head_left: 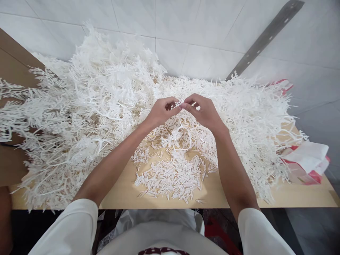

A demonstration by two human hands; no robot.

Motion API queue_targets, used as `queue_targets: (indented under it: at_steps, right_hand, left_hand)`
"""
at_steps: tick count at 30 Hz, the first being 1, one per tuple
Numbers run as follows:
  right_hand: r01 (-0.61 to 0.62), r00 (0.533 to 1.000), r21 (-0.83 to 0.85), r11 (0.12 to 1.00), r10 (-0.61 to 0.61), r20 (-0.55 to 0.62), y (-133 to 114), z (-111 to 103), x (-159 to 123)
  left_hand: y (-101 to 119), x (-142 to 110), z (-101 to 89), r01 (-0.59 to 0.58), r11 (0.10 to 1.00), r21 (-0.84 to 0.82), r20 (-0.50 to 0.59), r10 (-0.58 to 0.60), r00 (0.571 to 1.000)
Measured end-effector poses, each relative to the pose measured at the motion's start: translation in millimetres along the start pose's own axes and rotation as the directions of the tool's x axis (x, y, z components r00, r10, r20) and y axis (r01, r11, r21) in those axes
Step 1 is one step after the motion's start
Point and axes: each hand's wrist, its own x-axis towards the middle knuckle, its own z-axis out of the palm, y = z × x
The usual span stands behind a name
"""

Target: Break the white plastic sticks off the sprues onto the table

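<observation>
My left hand [166,109] and my right hand [201,109] meet fingertip to fingertip above the middle of the table. Both are closed in a pinch on a small white plastic sprig, mostly hidden by the fingers. Just below them lies a branched white plastic sprig [177,134]. Closer to my body a flat heap of short, loose white plastic pieces [172,173] is spread on the wood. Large piles of branching white plastic sprigs stand on either side, the left pile [106,81] taller than the right pile [247,120].
The wooden table [164,202] backs onto a tiled wall [186,28], where a grey metal strip [265,39] leans. A red and white plastic bag [305,161] lies at the right end. Cardboard [16,60] stands at the left. Sprigs overhang the table's front left edge.
</observation>
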Motion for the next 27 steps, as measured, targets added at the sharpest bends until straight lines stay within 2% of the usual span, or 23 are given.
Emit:
queue_targets:
  at_steps: [5,7,9,11,13,15,18,20,24,27]
  right_hand:
    - [0.053,0.986,-0.256,0.965,-0.011,0.164,-19,1,-5]
    - [0.096,0.981,-0.263,0.96,-0.047,0.189,-34,1,-8]
    - [0.117,0.986,-0.22,0.968,-0.086,0.146,-46,-1,-9]
    - [0.104,0.994,-0.164,0.981,-0.099,0.035,-48,-6,-10]
    - [0.064,0.995,-0.129,0.99,-0.073,-0.062,-39,-10,-9]
    - [0.021,0.995,-0.124,0.992,-0.033,-0.094,-24,-12,-7]
    - [0.007,1.0,-0.085,0.996,-0.007,0.001,-5,-6,-3]
    - [0.002,0.997,-0.049,0.999,0.002,0.072,1,0,-2]
    - [-0.006,0.992,-0.073,0.997,0.015,0.123,1,1,-1]
    - [0.073,0.989,-0.151,0.986,-0.052,0.141,1,-7,-3]
  left_hand:
    - [-4,-3,5.3,0.017,0.973,0.232,-0.048,-0.006,0.999]
    - [-12,-1,1.6,0.078,0.967,0.244,-0.139,-0.045,0.989]
    - [-20,2,-5.4,0.133,0.969,0.208,-0.206,-0.089,0.974]
    - [-23,5,-11.6,0.115,0.987,0.112,-0.15,-0.097,0.984]
    - [-21,7,-13.8,0.094,0.996,-0.002,-0.065,-0.094,0.993]
    - [-16,6,-11.9,0.088,0.991,-0.102,0.019,-0.086,0.996]
    - [-8,3,-7.0,0.091,0.98,-0.175,0.139,-0.067,0.988]
    - [-5,1,-4.8,0.087,0.982,-0.17,0.18,-0.056,0.982]
    - [-1,-2,-2.8,0.046,0.998,-0.049,0.15,-0.038,0.988]
    - [0,-4,-1.7,0.0,0.996,0.088,0.143,-0.012,0.99]
